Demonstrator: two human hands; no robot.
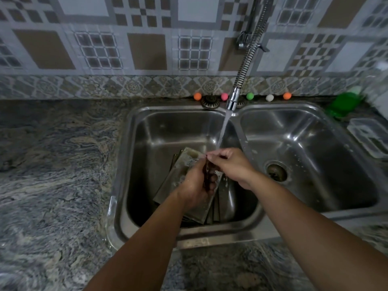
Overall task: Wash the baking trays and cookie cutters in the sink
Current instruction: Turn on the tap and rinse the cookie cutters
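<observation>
Over the left sink basin (147, 148), my left hand (196, 185) and my right hand (230, 162) together hold a small dark reddish cookie cutter (207, 171), mostly hidden between the fingers. Water runs from the faucet spout (232, 102) onto my right hand. Under the hands, several metal baking trays (184, 164) lie stacked and tilted in the left basin, wet and soapy.
The right basin (304, 143) has a drain (276, 172). Behind the sink sit small coloured balls (197, 96). A green bottle (344, 101) and a clear plastic container (371, 135) stand at the right. Granite counter (52, 164) stretches left.
</observation>
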